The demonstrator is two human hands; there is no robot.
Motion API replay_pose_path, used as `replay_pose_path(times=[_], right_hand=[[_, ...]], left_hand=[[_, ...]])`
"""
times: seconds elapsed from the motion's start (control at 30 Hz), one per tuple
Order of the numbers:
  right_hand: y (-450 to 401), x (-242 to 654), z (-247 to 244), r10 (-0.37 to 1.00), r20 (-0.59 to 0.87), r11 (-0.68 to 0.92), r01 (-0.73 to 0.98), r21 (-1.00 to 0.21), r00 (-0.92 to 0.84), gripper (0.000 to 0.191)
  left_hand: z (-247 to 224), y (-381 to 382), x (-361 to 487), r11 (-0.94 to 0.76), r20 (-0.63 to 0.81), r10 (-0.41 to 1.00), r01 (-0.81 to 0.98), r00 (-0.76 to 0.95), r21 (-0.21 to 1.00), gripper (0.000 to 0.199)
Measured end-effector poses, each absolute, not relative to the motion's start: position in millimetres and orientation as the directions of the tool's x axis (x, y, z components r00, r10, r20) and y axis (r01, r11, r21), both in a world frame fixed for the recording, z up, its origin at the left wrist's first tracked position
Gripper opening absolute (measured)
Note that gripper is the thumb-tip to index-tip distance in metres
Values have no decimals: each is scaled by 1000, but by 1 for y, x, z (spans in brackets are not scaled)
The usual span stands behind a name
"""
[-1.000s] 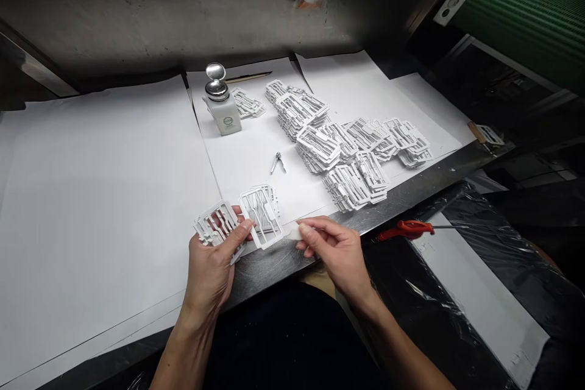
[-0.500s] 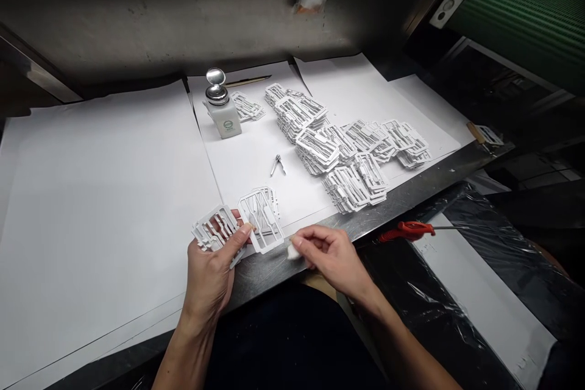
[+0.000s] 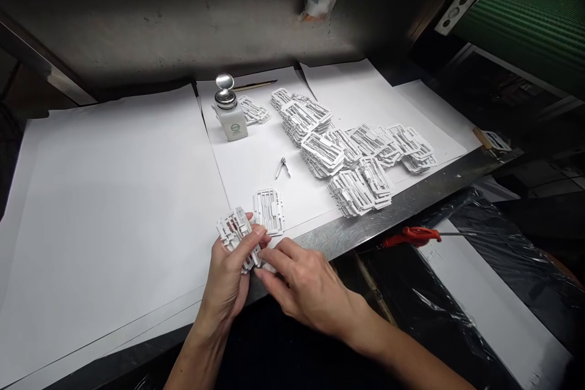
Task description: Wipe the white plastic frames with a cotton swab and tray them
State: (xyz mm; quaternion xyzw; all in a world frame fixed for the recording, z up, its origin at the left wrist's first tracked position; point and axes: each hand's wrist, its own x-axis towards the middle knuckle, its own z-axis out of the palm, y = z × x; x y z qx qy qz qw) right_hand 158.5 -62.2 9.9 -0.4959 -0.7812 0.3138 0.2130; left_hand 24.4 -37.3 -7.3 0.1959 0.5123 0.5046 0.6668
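My left hand (image 3: 235, 265) is closed around several thin white slotted plastic frames (image 3: 232, 225), held fanned above the table's front edge with the thumb across them. My right hand (image 3: 301, 280) has come up against their lower right side, fingers bent and pinched. A small white wad (image 3: 269, 267), like cotton or cloth, shows under its fingers, mostly hidden. Just beyond the hands, a short stack of similar frames (image 3: 269, 210) lies on the white paper.
Many stacked frames (image 3: 350, 192) spread across the right of the paper. A pump-top bottle (image 3: 232, 119) stands at the back, with small nippers (image 3: 282, 168) in front of it. A red-handled tool (image 3: 414, 235) lies right of the metal edge (image 3: 320, 237). White paper (image 3: 114, 195) covers the left side.
My right hand has moved left with the white wad, from beside the frames to touching them. The frame that was fanned out to the right is now drawn in with the others.
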Motion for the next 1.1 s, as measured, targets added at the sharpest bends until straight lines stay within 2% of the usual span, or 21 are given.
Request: replay_pose_path(times=[0.07,0.13,0.23,0.3,0.37,0.43,0.63,0.8,0.97,1.1], right_hand=[[-60,160,8,936,-12,209,582,-786,-352,24],[-54,166,1,973,-96,25,515,-857,-208,25],[-40,173,-16,963,-262,-217,401,-890,-60,30],[-31,174,-25,949,-312,-275,374,-886,-40,27],[-23,173,-31,947,-319,-283,378,-882,-36,22],[-18,172,-33,947,-320,-281,377,-883,-42,19],[-19,171,-25,933,-348,-308,293,-905,-94,21],[-29,175,-11,923,-360,-336,170,-926,-134,20],[-33,188,1,936,-327,-312,121,-942,-133,21],[-34,185,4,990,-138,-132,154,-979,-25,18]], left_hand=[[-8,-35,17,417,-501,864,-488,-49,767,41],[-10,-28,9,397,-475,874,-410,-105,821,40],[-15,-14,-1,369,-375,911,-67,-171,927,25],[-20,-4,-2,343,-317,933,157,-169,926,20],[-26,3,1,327,-295,943,269,-154,906,21],[-29,6,4,329,-296,942,264,-156,907,24],[-25,4,4,372,-383,918,-108,-107,922,42],[-20,-5,0,440,-461,887,-270,-16,856,49],[-20,-20,-1,456,-473,881,-240,-18,857,45],[-19,-30,2,393,-400,915,-113,-44,913,34]])
